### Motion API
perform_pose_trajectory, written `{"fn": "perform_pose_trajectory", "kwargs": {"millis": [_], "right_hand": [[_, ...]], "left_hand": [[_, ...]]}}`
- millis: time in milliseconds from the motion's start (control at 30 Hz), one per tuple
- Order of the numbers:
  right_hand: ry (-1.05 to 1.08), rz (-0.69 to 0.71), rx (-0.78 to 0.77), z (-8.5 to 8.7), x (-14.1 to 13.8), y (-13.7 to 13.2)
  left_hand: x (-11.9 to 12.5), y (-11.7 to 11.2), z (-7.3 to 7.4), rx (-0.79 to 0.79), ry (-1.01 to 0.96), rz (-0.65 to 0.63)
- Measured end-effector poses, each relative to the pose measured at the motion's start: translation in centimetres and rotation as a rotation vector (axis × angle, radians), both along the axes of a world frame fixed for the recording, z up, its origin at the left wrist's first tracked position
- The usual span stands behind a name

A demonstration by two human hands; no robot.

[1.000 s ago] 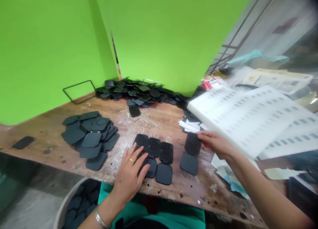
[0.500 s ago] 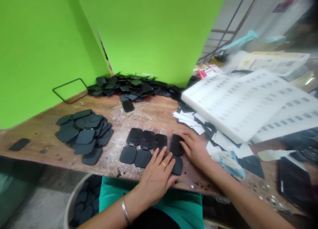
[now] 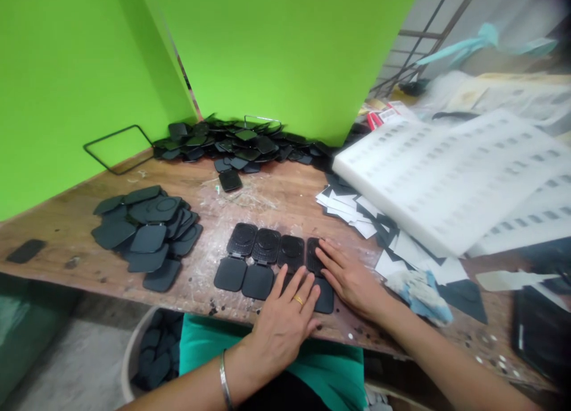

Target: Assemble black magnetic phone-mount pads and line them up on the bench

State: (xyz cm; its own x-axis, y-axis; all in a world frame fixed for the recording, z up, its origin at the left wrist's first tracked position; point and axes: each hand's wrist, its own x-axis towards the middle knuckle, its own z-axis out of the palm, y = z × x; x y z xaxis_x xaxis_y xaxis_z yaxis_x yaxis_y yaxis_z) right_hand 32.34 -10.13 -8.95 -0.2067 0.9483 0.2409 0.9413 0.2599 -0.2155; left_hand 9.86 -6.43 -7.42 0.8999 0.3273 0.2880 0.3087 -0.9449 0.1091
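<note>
Several black hinged square cases lie opened flat in a row on the wooden table, their recessed upper halves, such as this one (image 3: 241,239), away from me and their smooth lower halves, such as this one (image 3: 231,274), near me. My left hand (image 3: 285,322) rests palm down with fingers stretched over the lower halves at the row's right part, partly hiding them. At the right end, the fingers of my right hand (image 3: 352,277) lie extended on the last case (image 3: 313,256), covering part of it. Both hands are open.
A heap of black cases (image 3: 151,238) lies to the left, and a bigger pile (image 3: 250,140) sits against the green panel (image 3: 267,54). To the right are white foam sheets (image 3: 446,179), white paper pieces (image 3: 343,209) and a stained cloth (image 3: 422,295). Below the table edge stands a bin (image 3: 129,354).
The rightmost case has slid left, closing the gap to its neighbour, with my right hand on it. My left hand stays over the lower halves. The view has shifted slightly.
</note>
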Motion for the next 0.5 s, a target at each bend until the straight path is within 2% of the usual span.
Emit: {"fn": "perform_pose_trajectory", "kwargs": {"millis": [133, 267, 400, 500], "right_hand": [[0.010, 0.008, 0.037, -0.2, -0.3, -0.1], [0.035, 0.016, 0.068, -0.2, -0.7, -0.3], [0.119, 0.031, 0.079, 1.1, -0.4, 0.4], [0.224, 0.009, 0.133, 2.9, -0.7, 2.8]], "left_hand": [[0.2, -0.2, 0.3, -0.064, -0.044, 0.019], [-0.4, 0.3, 2.1, -0.219, -0.073, 0.056], [-3.4, 2.3, 3.6, -0.234, -0.175, 0.088], [-6.7, 4.4, 3.0, -0.175, -0.283, 0.203]]}}
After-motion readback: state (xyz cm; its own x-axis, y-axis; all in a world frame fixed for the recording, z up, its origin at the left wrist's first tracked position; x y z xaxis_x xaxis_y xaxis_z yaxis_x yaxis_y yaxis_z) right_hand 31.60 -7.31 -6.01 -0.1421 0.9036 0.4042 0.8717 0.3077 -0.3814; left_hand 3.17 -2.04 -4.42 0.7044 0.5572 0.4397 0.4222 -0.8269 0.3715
